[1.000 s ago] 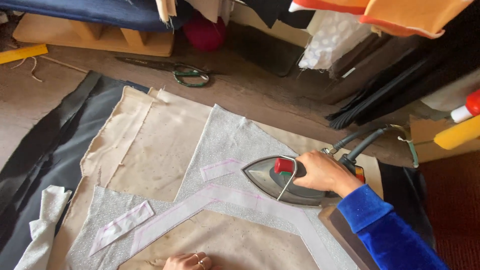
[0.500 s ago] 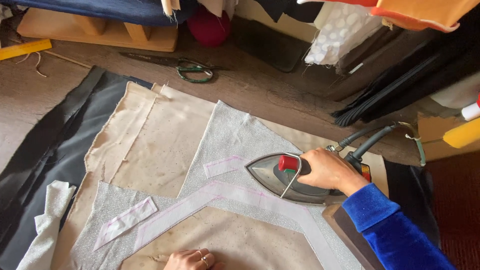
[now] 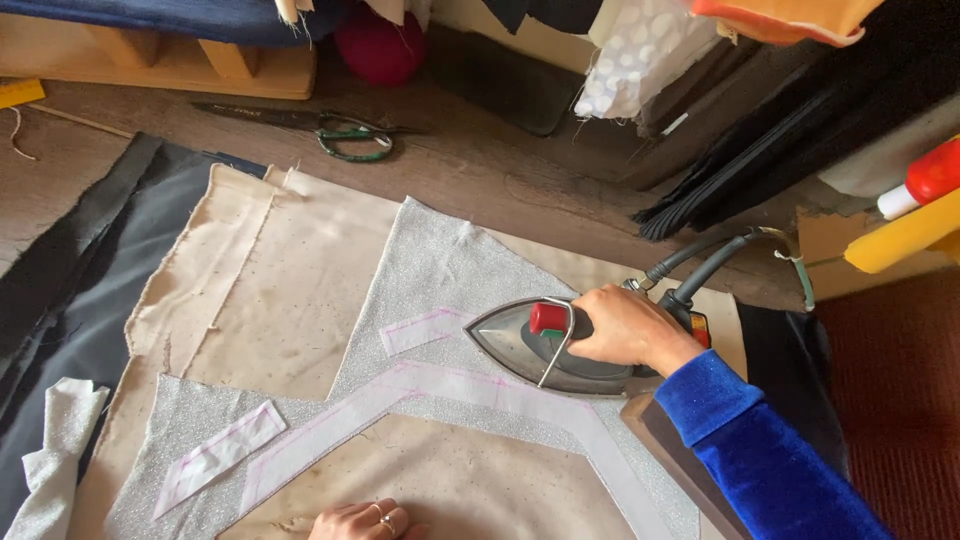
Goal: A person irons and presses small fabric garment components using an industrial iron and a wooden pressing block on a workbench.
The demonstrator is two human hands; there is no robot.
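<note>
An electric iron with a grey body and a red knob rests flat on a silver glitter fabric piece, its tip pointing left toward a short white interfacing strip. The right hand, in a blue velvet sleeve, is wrapped closed around the iron's handle; the dark cord runs off behind the wrist. Just below the iron, a long white angled strip lies along the edge of the glitter fabric, and a separate small strip lies lower left. The left hand, wearing rings, lies at the bottom edge on the beige pressing cloth; only the fingertips show, flat and holding nothing visible. Dark grey cloth lies to the left. Green-handled scissors lie on the wooden surface well beyond the work. No container is in view. Compared with the earlier frames, the iron and right hand sit at much the same spot on the fabric, and the left hand shows slightly more at the bottom edge.
</note>
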